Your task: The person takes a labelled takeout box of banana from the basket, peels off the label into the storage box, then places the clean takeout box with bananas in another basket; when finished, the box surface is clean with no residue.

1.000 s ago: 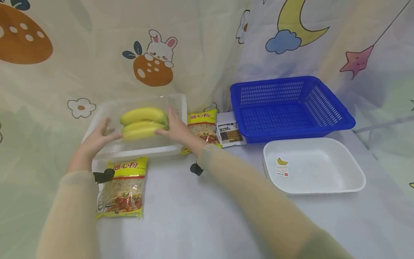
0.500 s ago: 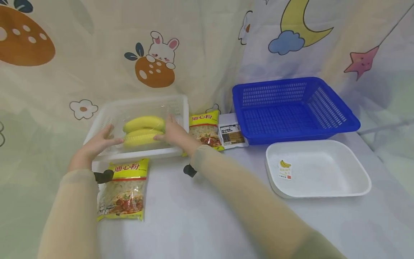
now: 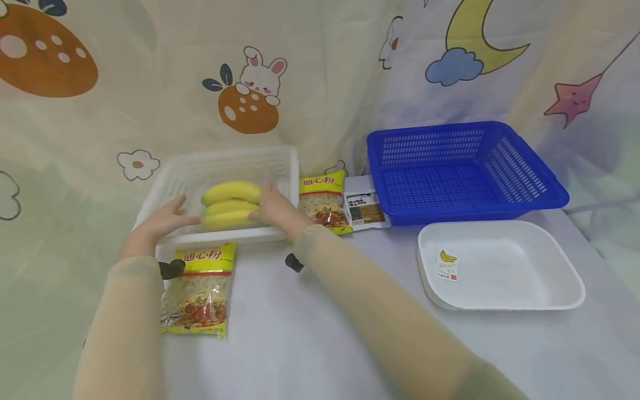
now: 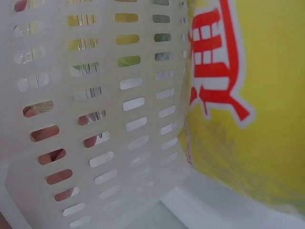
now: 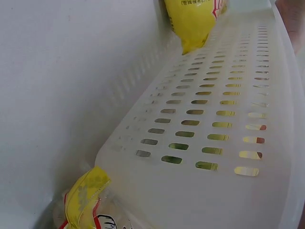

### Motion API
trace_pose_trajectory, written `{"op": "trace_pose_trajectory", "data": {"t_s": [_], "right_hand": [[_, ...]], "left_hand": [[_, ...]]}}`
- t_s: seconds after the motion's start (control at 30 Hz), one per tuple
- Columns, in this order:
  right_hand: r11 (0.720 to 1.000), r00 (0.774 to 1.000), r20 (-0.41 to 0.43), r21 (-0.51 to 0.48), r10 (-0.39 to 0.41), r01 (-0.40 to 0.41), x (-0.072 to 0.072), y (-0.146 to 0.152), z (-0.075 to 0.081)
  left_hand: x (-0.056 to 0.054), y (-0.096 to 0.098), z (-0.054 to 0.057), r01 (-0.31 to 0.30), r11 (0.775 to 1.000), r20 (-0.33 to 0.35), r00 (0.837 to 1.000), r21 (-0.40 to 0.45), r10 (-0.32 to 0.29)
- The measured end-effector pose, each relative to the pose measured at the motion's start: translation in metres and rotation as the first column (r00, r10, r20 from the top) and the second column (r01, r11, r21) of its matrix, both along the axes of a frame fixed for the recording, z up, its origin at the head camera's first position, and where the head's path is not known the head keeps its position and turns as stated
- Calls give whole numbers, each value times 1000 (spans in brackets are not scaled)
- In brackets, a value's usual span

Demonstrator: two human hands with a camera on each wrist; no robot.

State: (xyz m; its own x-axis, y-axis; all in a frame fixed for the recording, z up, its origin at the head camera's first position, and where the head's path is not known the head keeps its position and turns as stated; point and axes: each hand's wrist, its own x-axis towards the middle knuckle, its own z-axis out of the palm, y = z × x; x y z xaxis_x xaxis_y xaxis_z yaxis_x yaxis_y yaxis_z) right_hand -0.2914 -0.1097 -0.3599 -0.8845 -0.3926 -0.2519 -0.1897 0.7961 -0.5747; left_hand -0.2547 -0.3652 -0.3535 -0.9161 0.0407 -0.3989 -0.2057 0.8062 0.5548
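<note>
Two yellow bananas [image 3: 231,193] in a clear pack lie inside the white slotted basket [image 3: 255,236] in the head view. My left hand [image 3: 162,221] holds the pack's left end, thumb toward me and fingers on the far side. At its right end my right hand [image 3: 280,208] holds the pack, its fingertips partly hidden by the wrapping. Through the basket wall [image 4: 52,95] in the left wrist view, bits of fingers and bananas show. The right wrist view shows yellow and green through the slots of the basket's front wall [image 5: 190,124].
A pasta bag [image 3: 200,294] lies in front of the white basket. Another pasta bag [image 3: 325,205] and a small white-and-brown packet [image 3: 366,211] lie right of it. Farther right stand a blue basket [image 3: 465,214] and a white tray [image 3: 505,278] with a banana card [image 3: 446,265].
Both hands have lowered the banana pack deeper into the white basket. The head view has shifted slightly, so everything appears farther right.
</note>
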Motion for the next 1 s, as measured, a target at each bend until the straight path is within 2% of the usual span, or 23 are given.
{"op": "trace_pose_trajectory", "data": {"t_s": [0.3, 0.7, 0.87, 1.0], "right_hand": [[1000, 1000, -12, -28, -8, 7, -3, 4, -4], [988, 999, -41, -154, -34, 27, -15, 13, -3], [957, 999, -14, -288, -48, 42, -18, 27, 1], [929, 999, -24, -369, -36, 25, -22, 46, 5]], "left_hand": [[-4, 1, -4, 15, 1000, -25, 1000, 6, -15], [-7, 8, 1, -12, 999, -131, 991, -37, 7], [-8, 16, 4, -42, 997, -170, 985, -65, 31], [-10, 26, 7, -56, 995, -240, 970, -85, 34]]}}
